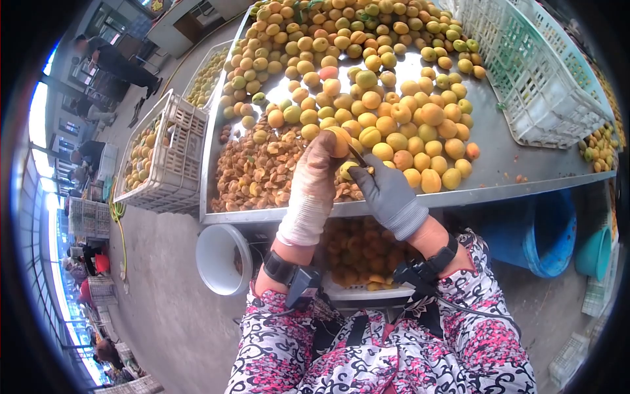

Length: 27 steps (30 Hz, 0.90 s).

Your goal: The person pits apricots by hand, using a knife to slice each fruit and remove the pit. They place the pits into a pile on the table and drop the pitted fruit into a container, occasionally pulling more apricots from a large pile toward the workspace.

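My left hand [313, 180], in a stained white glove, grips an apricot [340, 140] above the metal table. A grey glove covers my right hand [388, 198], whose fingers are closed around a small knife [356, 155]. The thin dark blade reaches up to the apricot's side. Beyond both hands lies a heap of whole apricots [430, 115], yellow to orange. Brownish apricot pits and scraps [256, 172] are piled to the left of my left hand. Part of the knife handle is hidden by my right fingers.
A white crate [535, 75] stands on the table's right. Crates of apricots [164, 148] are at the left. Below the table edge [472, 197] are a white bucket [222, 259], a bin of apricot halves [364, 253] and a blue barrel [548, 233]. A person [118, 62] stands far left.
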Tool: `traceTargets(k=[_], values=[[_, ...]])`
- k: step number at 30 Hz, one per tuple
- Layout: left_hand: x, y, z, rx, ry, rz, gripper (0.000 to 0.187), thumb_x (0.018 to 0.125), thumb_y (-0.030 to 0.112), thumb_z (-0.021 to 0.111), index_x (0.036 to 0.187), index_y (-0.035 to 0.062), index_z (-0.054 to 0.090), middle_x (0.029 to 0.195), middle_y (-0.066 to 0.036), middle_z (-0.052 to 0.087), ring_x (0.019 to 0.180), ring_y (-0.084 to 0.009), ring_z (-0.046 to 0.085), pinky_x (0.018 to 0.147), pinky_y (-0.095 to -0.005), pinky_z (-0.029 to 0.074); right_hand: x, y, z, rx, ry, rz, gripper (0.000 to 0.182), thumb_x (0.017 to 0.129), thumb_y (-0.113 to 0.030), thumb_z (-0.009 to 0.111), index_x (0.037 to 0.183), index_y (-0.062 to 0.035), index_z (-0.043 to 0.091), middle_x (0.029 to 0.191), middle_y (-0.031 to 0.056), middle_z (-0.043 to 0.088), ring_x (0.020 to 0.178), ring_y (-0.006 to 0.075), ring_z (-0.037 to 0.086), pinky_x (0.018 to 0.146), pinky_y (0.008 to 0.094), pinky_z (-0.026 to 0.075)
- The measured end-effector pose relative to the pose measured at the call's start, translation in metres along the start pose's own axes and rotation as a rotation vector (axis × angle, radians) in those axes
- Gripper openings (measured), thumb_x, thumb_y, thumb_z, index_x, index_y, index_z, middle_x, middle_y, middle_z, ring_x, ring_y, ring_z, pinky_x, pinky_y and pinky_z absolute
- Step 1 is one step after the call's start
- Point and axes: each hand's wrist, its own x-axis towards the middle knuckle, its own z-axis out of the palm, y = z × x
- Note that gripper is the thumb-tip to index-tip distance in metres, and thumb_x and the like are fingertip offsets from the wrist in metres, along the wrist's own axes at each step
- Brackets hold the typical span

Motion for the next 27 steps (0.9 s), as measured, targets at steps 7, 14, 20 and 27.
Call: traceTargets(k=[7,14,20,27], values=[[-0.005,0.012,0.009,-0.151,-0.072,-0.139,0.050,0.088,0.035,0.063,0.118,-0.0019,0.050,0.096,-0.012,0.058,0.086,-0.0217,0.060,0.077,-0.0347,0.051,-0.001,0.001,0.007,-0.007,0.022,0.038,0.037,0.094,-0.031,0.052,0.117,-0.0027,0.053,0.081,0.0232,0.063,0.078,0.0410,0.061,0.065,0.0415,0.049],[-0.007,0.010,0.007,-0.211,-0.062,-0.175,0.051,0.084,0.030,0.068,0.116,-0.0037,0.049,0.098,-0.015,0.058,0.085,-0.0269,0.060,0.079,-0.0379,0.051,-0.003,0.011,0.016,0.007,-0.014,0.023,0.041,0.092,-0.039,0.052,0.114,-0.0042,0.055,0.080,0.0215,0.063,0.077,0.0393,0.062,0.064,0.0444,0.048],[-0.008,0.006,0.001,-0.356,-0.201,-0.185,0.057,0.077,0.020,0.068,0.123,-0.0050,0.046,0.106,-0.016,0.058,0.097,-0.0303,0.058,0.089,-0.0418,0.047,-0.002,0.011,0.015,0.382,-0.094,0.220,0.041,0.093,-0.038,0.052,0.098,0.0018,0.061,0.071,0.0166,0.062,0.069,0.0257,0.063,0.063,0.0359,0.048],[-0.014,0.014,-0.009,-0.339,-0.307,-0.197,0.060,0.075,0.012,0.062,0.127,-0.0085,0.039,0.119,-0.021,0.051,0.111,-0.0351,0.052,0.100,-0.0444,0.040,-0.003,0.004,0.004,0.524,-0.288,0.421,0.042,0.093,-0.040,0.051,0.097,0.0005,0.061,0.073,0.0156,0.062,0.070,0.0218,0.063,0.063,0.0350,0.048]])
